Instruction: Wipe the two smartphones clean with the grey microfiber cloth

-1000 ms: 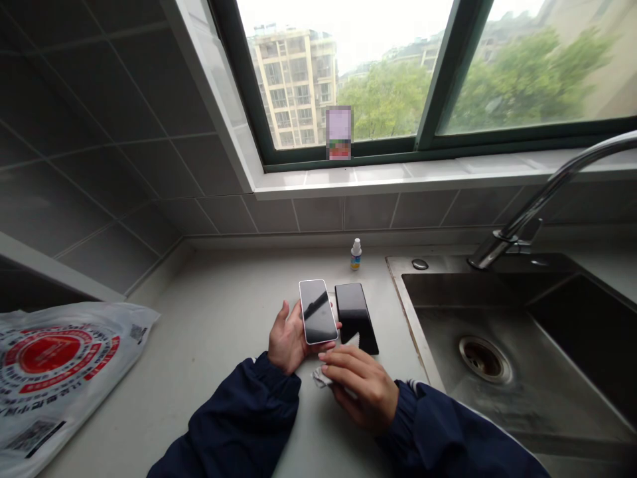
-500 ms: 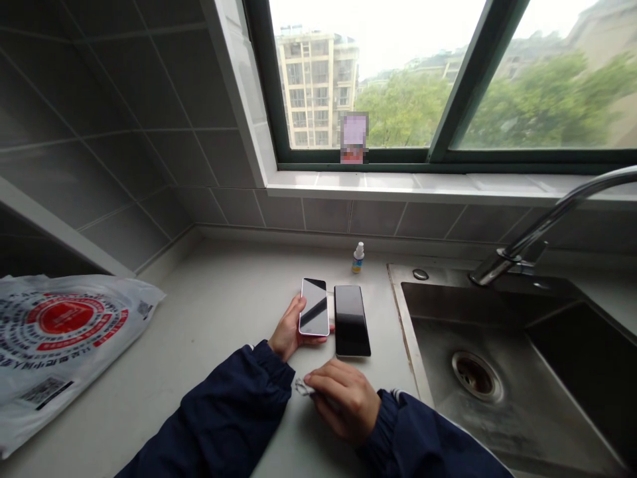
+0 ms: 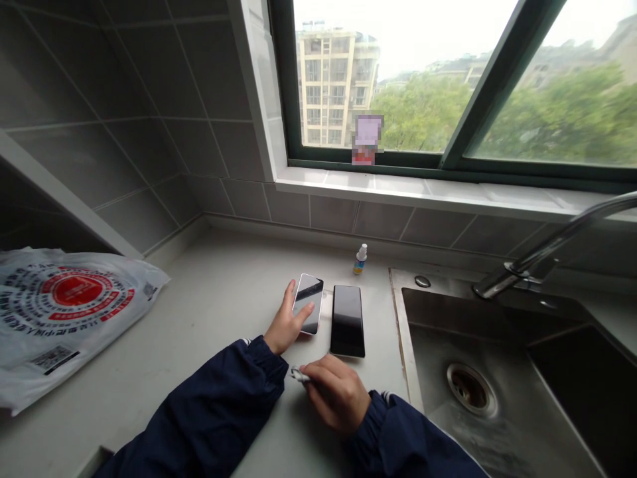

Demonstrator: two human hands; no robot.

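Note:
My left hand (image 3: 286, 320) has its fingers across the lower part of a white-framed smartphone (image 3: 308, 303), whose dark glass reflects the light. The phone sits low over the counter, tilted slightly. Just to its right, a black smartphone (image 3: 347, 320) lies flat, apart from my hands. My right hand (image 3: 336, 393) rests near the counter's front, pinching a small white cloth (image 3: 299, 375), most of which is hidden under my fingers. A small white-capped bottle (image 3: 360, 259) stands behind the phones.
A printed white plastic bag (image 3: 64, 305) lies on the pale counter (image 3: 213, 299) at left. To the right is a steel sink (image 3: 472, 345) with a chrome faucet (image 3: 542, 259). Grey wall tiles and a window sill rise behind.
My left hand has lowered the white-framed phone from its raised position, with fingers now over its screen. My right hand and cloth have drawn back slightly. The view has swung upward and left.

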